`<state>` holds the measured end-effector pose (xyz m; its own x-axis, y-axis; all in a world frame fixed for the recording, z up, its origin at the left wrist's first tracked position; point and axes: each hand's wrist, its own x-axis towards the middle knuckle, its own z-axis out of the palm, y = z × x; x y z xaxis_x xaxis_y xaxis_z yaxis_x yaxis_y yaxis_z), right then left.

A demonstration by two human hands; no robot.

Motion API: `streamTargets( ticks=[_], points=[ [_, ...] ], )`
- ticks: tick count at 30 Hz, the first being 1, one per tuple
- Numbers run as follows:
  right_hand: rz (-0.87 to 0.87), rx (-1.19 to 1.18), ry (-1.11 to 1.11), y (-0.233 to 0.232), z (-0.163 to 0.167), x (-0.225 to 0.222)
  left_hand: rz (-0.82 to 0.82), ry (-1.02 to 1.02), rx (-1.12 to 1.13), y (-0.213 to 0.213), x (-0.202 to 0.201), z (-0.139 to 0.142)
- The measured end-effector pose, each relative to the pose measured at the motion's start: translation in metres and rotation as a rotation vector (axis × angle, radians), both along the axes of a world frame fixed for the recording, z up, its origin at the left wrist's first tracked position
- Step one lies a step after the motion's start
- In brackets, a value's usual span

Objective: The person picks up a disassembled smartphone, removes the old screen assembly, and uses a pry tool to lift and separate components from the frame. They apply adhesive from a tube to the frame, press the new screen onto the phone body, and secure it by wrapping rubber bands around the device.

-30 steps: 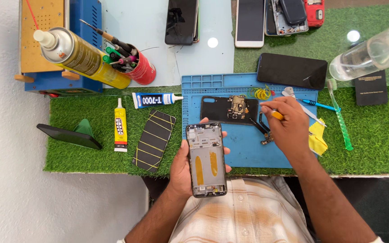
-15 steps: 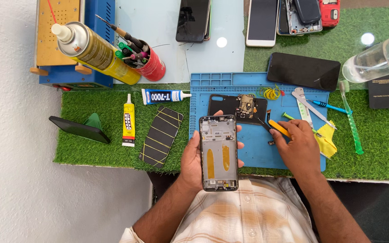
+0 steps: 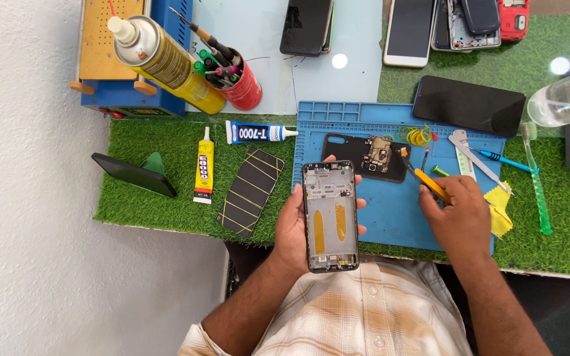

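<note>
Your left hand [image 3: 293, 227] is gripping the opened phone frame [image 3: 330, 216] by its long edges, thumb on the right side, holding it upright over the near edge of the blue mat [image 3: 390, 204]. Compared with half a second ago it is sitting at much the same spot in your grasp, its two yellow strips facing you.

Your right hand [image 3: 460, 217] is clenching around a yellow-handled tool [image 3: 423, 178], whose tip is now pointing toward eleven o'clock, close to the circuit board [image 3: 379, 154] lying on the black back cover [image 3: 364, 157]. Earlier that hand was lower on the mat; it is now reaching further up toward the board.

At ten o'clock from the frame, a glue tube [image 3: 258, 132] is lying on the green turf [image 3: 153, 148], with a yellow spray can [image 3: 166, 62] and a red tool cup [image 3: 242, 82] beyond it. At two o'clock a dark phone [image 3: 468, 104] is resting face up.
</note>
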<state>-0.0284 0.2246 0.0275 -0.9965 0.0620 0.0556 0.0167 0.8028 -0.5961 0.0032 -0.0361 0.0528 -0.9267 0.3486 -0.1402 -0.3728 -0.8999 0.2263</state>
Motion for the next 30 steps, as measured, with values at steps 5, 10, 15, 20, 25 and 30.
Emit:
streamTargets(
  ticks=[5, 10, 15, 20, 25, 30],
  points=[
    [0.053, -0.056, 0.112, -0.006, 0.016, -0.013, -0.001, -0.024, 0.016, 0.001, 0.0, 0.0],
    [0.233, 0.029, 0.316, -0.022, 0.013, -0.054, 0.009, -0.055, -0.02, -0.001, 0.003, 0.002],
    [0.115, -0.149, 0.087, -0.01, 0.02, -0.056, 0.065, -0.042, -0.049, -0.015, 0.006, 0.0],
    [0.13, -0.113, 0.039, -0.006, 0.016, -0.033, 0.101, -0.084, -0.014, -0.03, 0.007, -0.011],
    [0.349, 0.124, 0.089, -0.025, -0.005, -0.028, 0.118, -0.068, -0.037, -0.033, 0.003, -0.02],
    [0.312, 0.146, 0.114, -0.041, -0.009, -0.048, 0.119, -0.059, -0.048, -0.025, 0.002, -0.017]
  ],
)
